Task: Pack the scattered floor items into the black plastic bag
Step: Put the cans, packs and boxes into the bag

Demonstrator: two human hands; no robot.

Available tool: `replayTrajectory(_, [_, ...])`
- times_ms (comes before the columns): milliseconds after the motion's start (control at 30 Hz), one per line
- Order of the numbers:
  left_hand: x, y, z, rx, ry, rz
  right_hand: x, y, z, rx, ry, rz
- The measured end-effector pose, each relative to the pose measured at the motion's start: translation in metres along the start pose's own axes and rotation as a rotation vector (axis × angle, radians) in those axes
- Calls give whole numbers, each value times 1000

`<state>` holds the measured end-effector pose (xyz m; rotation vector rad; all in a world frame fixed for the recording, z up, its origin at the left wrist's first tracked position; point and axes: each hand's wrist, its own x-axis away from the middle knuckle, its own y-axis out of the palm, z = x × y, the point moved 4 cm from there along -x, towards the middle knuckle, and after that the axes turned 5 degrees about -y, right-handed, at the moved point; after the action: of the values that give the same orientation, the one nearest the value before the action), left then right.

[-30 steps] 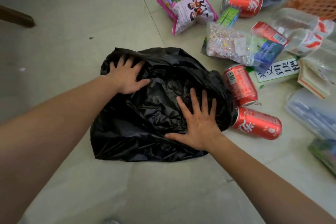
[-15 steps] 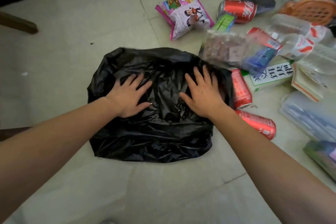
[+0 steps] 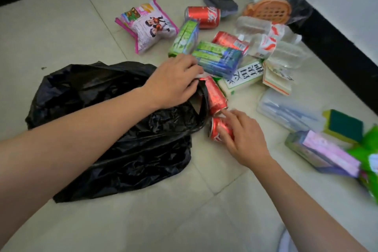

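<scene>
The crumpled black plastic bag [image 3: 122, 139] lies on the tiled floor at centre left. My left hand [image 3: 173, 82] reaches across it and grips its rim by the handle loop on the right side. A red soda can [image 3: 216, 96] lies on its side just beside that rim. A second red can [image 3: 215, 131] lies below it, and my right hand [image 3: 243, 139] curls its fingers over this can. More scattered items lie behind and to the right.
Behind the hands lie a pink snack packet [image 3: 147, 27], green packs [image 3: 218, 59], another red can [image 3: 202, 16], clear bottles [image 3: 263, 35] and an orange basket [image 3: 268, 10]. A clear box [image 3: 286, 110], a sponge [image 3: 343, 125] and boxes lie at right. A dark skirting [image 3: 337, 53] borders the right.
Both hands have left the top of the bag. The left moved to its right rim and the right moved onto the lower red can. The clear bead bag is no longer in view.
</scene>
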<state>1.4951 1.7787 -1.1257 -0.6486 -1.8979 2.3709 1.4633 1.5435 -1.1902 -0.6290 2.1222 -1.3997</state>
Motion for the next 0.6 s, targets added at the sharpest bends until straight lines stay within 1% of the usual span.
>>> replayTrajectory(33, [-11, 9, 15, 7, 69, -42, 9, 2, 6, 56, -14, -41])
replayTrajectory(100, [-30, 30, 39, -8, 135, -214, 21, -1, 16, 105, 8, -54])
replayTrajectory(200, [-45, 55, 49, -184, 90, -544, 28, -10, 28, 143, 113, -47])
replayTrajectory(267, [-45, 68, 50, -297, 112, -650, 32, -14, 39, 167, 190, -78])
replayTrajectory(333, [-42, 76, 53, -365, 132, -647, 35, -18, 49, 200, 243, -138])
replayTrajectory(400, [-40, 79, 54, -384, 124, -572, 38, -20, 56, 218, 256, -207])
replayTrajectory(467, [-40, 78, 55, -350, 110, -499, 38, -20, 60, 219, 266, -256])
replayTrajectory(533, [-40, 74, 55, -215, 45, -450, 35, -19, 61, 200, 319, -243])
replayTrajectory(567, [-40, 69, 54, -95, -41, -417, 32, -20, 62, 174, 369, -215])
replayTrajectory(600, [-40, 62, 52, 90, -170, -377, 29, -22, 64, 138, 435, -188])
